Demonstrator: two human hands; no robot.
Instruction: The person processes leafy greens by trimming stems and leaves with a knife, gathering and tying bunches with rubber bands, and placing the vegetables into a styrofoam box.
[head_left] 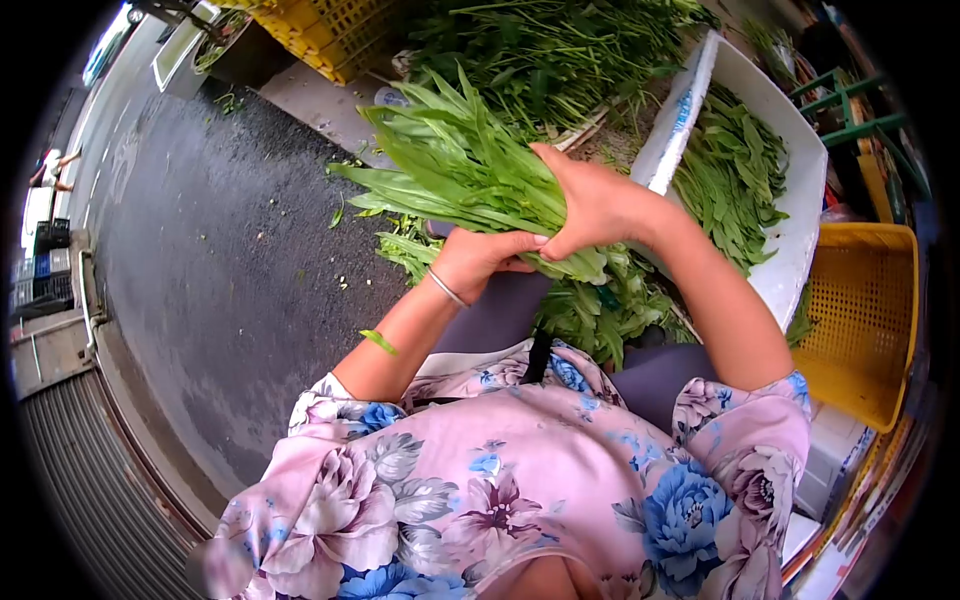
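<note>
A bunch of long-leaved greens (pixel 475 165) is held up in front of my body, its leaf tips pointing to the upper left and its pale stem ends toward the lower right. My left hand (pixel 478 262), with a bracelet at the wrist, is closed around the bunch from below. From the right, my right hand (pixel 598 205) wraps the stem end, and the two thumbs meet near the stems. Some fingers are hidden by the leaves. A bit of green leaf (pixel 379 341) clings to my left forearm.
Loose greens (pixel 600 315) lie below my hands by my knees. On the right stand a white foam box (pixel 800 170) of leafy greens and a yellow crate (pixel 860 310). More greens (pixel 540 50) and stacked yellow crates (pixel 325 35) are ahead. Wet asphalt (pixel 230 270) stretches left.
</note>
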